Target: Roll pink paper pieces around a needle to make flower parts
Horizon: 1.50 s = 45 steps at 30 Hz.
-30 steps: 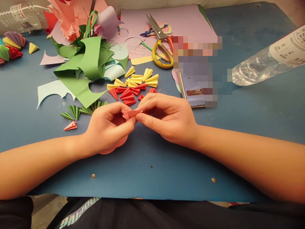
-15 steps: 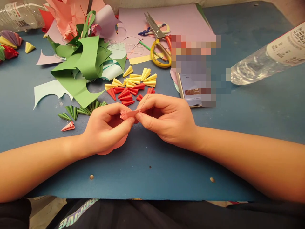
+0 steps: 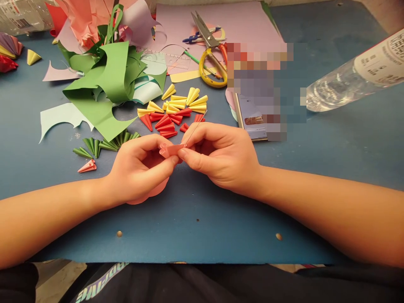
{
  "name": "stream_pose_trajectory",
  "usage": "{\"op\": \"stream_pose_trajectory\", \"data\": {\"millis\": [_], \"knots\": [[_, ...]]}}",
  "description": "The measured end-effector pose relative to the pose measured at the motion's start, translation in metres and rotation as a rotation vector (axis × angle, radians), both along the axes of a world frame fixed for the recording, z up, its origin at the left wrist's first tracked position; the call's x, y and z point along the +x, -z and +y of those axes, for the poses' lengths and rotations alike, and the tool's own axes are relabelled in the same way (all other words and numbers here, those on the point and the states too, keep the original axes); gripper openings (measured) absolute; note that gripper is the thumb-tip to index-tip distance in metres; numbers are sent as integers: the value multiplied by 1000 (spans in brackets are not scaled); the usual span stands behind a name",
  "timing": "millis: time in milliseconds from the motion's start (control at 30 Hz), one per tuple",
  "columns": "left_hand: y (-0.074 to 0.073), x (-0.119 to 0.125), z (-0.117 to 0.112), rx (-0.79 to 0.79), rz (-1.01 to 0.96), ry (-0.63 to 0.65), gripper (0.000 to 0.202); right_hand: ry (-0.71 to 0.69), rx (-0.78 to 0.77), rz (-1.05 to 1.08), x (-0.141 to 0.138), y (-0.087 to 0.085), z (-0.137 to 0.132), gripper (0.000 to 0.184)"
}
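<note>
Both hands meet over the near middle of the table at a small piece of pink paper (image 3: 172, 150), rolled and narrowing toward the right. My left hand (image 3: 139, 164) is closed, pinching its wider, curled end between thumb and fingers. At the narrow end, the thumb and index finger of my right hand (image 3: 221, 153) are pinched together. A thin needle-like stick (image 3: 198, 123) slants up from that pinch; where its lower end lies is hidden. Below my left palm shows a scalloped pink paper (image 3: 151, 194). Beyond the hands lie red paper cones (image 3: 166, 122) and yellow paper cones (image 3: 178, 103).
Green paper cones (image 3: 116, 141) and a pink cone (image 3: 87, 166) lie left. Green paper scraps (image 3: 113, 80) pile behind them. Scissors (image 3: 208, 50) rest on a lilac sheet (image 3: 176, 21) at the back. A clear bottle (image 3: 334, 86) is at right, beside a partly blurred phone-like object (image 3: 252, 113).
The view has shifted slightly, so the table things sit a little further left. The hands keep their pinch on the pink paper, and the thin stick shows more clearly.
</note>
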<state>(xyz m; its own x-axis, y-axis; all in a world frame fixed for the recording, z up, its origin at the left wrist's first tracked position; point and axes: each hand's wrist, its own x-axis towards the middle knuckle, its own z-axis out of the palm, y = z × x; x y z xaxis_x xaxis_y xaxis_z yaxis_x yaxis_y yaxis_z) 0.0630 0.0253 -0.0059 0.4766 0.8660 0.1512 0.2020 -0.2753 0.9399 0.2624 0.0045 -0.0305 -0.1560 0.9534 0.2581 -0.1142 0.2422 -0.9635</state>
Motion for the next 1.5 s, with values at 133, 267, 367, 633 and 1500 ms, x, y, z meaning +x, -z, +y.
{"op": "stream_pose_trajectory", "data": {"millis": [133, 267, 367, 633, 1500], "knots": [[1, 1, 0, -18, 2, -11, 23, 8, 1, 3, 0, 0, 0, 25], [3, 3, -1, 14, -17, -5, 23, 10, 2, -10, 1, 0, 0, 25], [4, 4, -2, 55, -16, -6, 21, -4, 28, -14, 1, 0, 1, 27], [2, 4, -3, 95, 37, -21, 16, 21, 94, -63, 2, 2, 0, 15], [-2, 5, -2, 21, 111, -58, 12, 21, 115, -189, 6, 0, 1, 7]]}}
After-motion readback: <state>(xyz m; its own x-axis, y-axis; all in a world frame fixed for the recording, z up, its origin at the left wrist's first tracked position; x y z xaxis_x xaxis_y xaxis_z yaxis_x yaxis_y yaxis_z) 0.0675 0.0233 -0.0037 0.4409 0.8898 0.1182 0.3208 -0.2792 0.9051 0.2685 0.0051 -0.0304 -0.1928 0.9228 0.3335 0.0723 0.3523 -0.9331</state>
